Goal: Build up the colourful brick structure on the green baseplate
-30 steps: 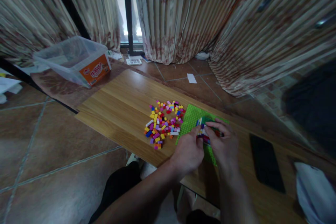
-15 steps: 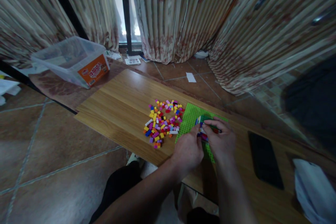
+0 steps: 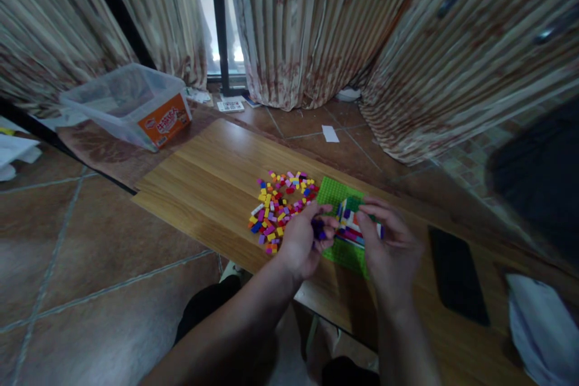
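Observation:
A small structure of stacked toy bricks, in white, red, purple, blue and green layers, stands on a green baseplate. My right hand is at its right side, thumb and fingers closed about the upper right part; the fingertips partly hide what they touch. Left of the structure, my left hand is turned palm inward, its fingers curled round several dark purple-blue bricks. Beside the baseplate lies a loose spread of colourful bricks, partly covered by my left hand.
The wooden table runs diagonally across the view. A black phone-like slab lies to the right, near a pale cloth or bag. A clear plastic bin with an orange label stands beyond the far left end. Curtains hang behind.
My left hand has moved left, away from the structure, and turned so the dark bricks in it show. My right hand has shifted slightly right, uncovering more of the structure.

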Demonstrator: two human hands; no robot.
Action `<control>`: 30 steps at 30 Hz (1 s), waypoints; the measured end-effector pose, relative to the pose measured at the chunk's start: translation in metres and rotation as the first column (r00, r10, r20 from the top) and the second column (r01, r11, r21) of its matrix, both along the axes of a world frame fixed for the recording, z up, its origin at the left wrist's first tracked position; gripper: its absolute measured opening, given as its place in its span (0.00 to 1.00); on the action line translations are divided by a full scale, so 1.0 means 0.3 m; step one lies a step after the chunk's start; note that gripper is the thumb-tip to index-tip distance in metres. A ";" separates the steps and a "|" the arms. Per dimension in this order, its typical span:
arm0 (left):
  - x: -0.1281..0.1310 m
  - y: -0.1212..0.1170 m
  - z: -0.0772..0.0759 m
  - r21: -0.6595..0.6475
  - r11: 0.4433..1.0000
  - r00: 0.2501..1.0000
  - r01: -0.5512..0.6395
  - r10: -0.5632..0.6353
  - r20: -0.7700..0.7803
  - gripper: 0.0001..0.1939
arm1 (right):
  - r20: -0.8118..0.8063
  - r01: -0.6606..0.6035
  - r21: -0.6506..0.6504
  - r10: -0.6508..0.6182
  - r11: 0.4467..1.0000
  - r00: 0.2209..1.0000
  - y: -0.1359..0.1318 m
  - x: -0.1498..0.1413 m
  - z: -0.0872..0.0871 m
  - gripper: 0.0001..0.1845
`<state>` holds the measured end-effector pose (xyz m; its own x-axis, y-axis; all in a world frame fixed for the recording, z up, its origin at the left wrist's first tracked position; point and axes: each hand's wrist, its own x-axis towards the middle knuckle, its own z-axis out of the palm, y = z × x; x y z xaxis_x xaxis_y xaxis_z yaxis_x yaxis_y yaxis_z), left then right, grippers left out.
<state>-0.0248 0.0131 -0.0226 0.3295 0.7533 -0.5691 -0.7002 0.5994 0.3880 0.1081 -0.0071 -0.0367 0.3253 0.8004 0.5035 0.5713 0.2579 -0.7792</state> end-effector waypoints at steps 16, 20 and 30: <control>-0.005 0.013 0.010 -0.086 0.981 0.984 -0.174 0.177 0.024 0.17 | 0.388 -0.237 -0.073 0.246 0.969 0.888 -0.009 -0.045 0.013 0.09; -0.005 0.013 0.017 -0.082 0.981 0.984 -0.177 0.178 0.001 0.15 | 0.365 -0.225 -0.077 0.238 0.971 0.900 -0.009 -0.049 0.011 0.07; 0.003 -0.005 -0.007 0.054 0.999 0.987 0.000 0.009 -0.158 0.06 | 0.164 0.102 0.005 -0.102 0.995 0.981 -0.003 -0.007 -0.006 0.11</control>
<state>-0.0238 0.0115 -0.0248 0.2350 0.7855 -0.5724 -0.6299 0.5716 0.5258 0.1059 -0.0079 -0.0384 0.3187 0.7690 0.5541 0.7142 0.1896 -0.6738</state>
